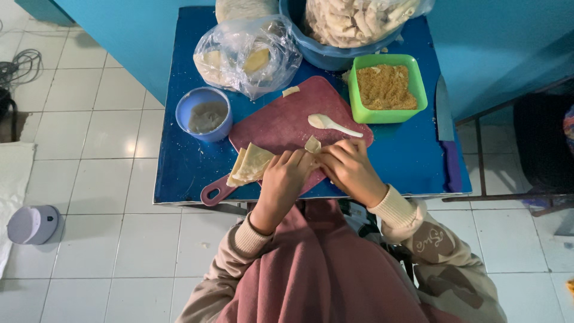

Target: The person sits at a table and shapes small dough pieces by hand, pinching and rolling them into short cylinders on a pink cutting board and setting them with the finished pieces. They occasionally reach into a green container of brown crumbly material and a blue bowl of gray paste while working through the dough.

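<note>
Beige sleeves [418, 239] with ribbed cream cuffs [391, 206], brown patches and a curly emblem on the right sleeve, mauve garment [317, 269] at bottom centre of frame

one maroon cutting board [281, 122], one white spoon [332, 124], one green tub [388, 88], two blue bowls [204, 113], two hands [284, 179]

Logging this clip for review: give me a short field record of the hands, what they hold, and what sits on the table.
left hand: left hand pinching a small pastry piece over the board
right hand: right hand gripping the same piece from the other side
work surface: maroon cutting board on a blue table
on board: stack of wrappers, white spoon
containers: green tub of crumbs, small blue cup of paste, blue basin of rolls, plastic bag
</note>
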